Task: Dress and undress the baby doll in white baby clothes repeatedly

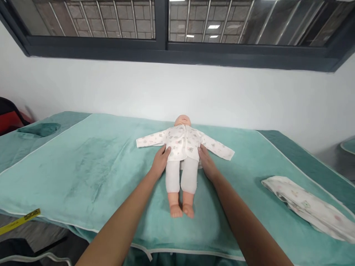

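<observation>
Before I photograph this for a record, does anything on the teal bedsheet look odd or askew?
Slightly: on the baby doll, the printed shirt has both sleeves spread wide, with no doll hands showing at the cuffs. The patterned cloth lies slanted and rumpled. I see no spill or damage.

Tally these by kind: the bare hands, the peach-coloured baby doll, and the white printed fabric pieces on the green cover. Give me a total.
Bare hands, left hand and right hand: 2
Peach-coloured baby doll: 1
White printed long-sleeved top: 1
Bunched white printed cloth: 1
Total: 5
</observation>
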Demonstrator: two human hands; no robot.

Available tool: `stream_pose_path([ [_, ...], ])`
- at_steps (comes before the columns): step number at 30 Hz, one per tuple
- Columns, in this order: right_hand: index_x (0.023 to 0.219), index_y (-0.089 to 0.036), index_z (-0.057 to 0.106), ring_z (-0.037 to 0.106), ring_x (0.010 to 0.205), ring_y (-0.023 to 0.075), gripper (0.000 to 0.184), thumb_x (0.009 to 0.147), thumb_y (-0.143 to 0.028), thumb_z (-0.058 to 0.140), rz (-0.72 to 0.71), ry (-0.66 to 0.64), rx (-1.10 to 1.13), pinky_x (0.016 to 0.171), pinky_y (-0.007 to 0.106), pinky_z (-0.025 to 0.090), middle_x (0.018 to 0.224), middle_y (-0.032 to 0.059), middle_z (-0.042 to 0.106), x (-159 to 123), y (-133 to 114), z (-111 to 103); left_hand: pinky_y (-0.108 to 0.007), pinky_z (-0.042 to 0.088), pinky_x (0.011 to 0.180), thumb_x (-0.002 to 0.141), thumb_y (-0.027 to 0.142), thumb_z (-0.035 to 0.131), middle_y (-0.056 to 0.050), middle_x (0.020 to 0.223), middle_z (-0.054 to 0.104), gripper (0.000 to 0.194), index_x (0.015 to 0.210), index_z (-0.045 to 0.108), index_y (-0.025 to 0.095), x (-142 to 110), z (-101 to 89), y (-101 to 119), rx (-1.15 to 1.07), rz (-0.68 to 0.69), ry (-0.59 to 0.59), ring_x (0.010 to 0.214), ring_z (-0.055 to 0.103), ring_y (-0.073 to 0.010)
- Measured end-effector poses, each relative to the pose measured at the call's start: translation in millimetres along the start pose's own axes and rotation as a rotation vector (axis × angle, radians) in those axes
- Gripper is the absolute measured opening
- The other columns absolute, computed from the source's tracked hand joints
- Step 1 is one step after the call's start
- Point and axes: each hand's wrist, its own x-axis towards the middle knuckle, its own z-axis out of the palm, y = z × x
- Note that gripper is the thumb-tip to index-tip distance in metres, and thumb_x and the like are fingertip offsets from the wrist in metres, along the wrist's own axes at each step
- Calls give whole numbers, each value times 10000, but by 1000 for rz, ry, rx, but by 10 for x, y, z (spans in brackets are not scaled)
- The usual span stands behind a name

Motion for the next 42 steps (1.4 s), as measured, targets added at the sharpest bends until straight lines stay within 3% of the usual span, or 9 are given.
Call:
stream_pose_path([
  [3,1214,-201,587,553,1201,262,585,826,-630,502,54,143,1,1009,395,428,1301,110,614,61,32,16,-354,454,946,780,440,676,-97,1070,703,438,1107,681,148,75,79,-106,-76,-29,149,1035,611,-246],
  [5,1147,-171,600,618,1046,264,552,802,-595,532,82,208,-15,907,391,473,1140,122,682,53,68,15,-328,486,830,754,454,703,-71,907,701,448,1075,681,142,71,66,-164,-111,-44,167,880,622,-212],
  [8,1067,-169,612,624,774,227,469,758,-520,584,105,240,-54,736,362,478,839,61,700,-5,113,-14,-269,476,640,726,464,727,-25,735,657,464,1051,666,139,37,8,-202,-198,-70,155,668,587,-151],
  [13,990,-174,639,570,651,190,404,710,-465,628,128,272,-116,641,317,424,702,8,650,-114,127,-144,-230,470,611,665,386,790,-22,770,671,428,992,651,147,53,-110,-168,-438,-109,146,644,591,-114],
  [18,938,-169,647,567,674,185,352,736,-452,590,137,475,-167,644,314,432,750,31,658,-174,117,-278,-227,477,657,604,298,834,-28,848,684,396,932,670,149,52,-249,-158,-657,-145,140,715,606,-115],
  [23,926,-172,644,576,794,195,295,804,-424,550,-12,526,-257,736,341,453,858,61,649,-231,33,-231,-211,354,537,701,357,750,40,623,547,287,905,693,163,-119,-309,-149,-366,-64,183,556,453,-81],
  [29,1088,-213,601,568,942,200,329,828,-414,611,-343,115,-321,799,355,496,1068,87,575,-479,-30,-96,-238,323,594,783,346,635,42,621,465,239,923,704,165,-380,-398,-100,103,44,-32,607,417,-107],
  [36,948,-205,589,588,825,202,194,909,-369,493,-245,103,-401,778,386,499,885,58,621,-706,27,-122,-259,359,638,838,354,553,36,644,468,233,937,666,177,-658,-455,-14,359,150,-122,624,436,-129],
  [42,978,-203,593,606,882,212,230,914,-390,475,-175,232,-357,823,392,505,948,74,649,-917,15,-190,-274,393,680,881,383,494,-20,753,598,263,767,610,177,-797,-501,23,474,202,-145,696,513,-160],
])
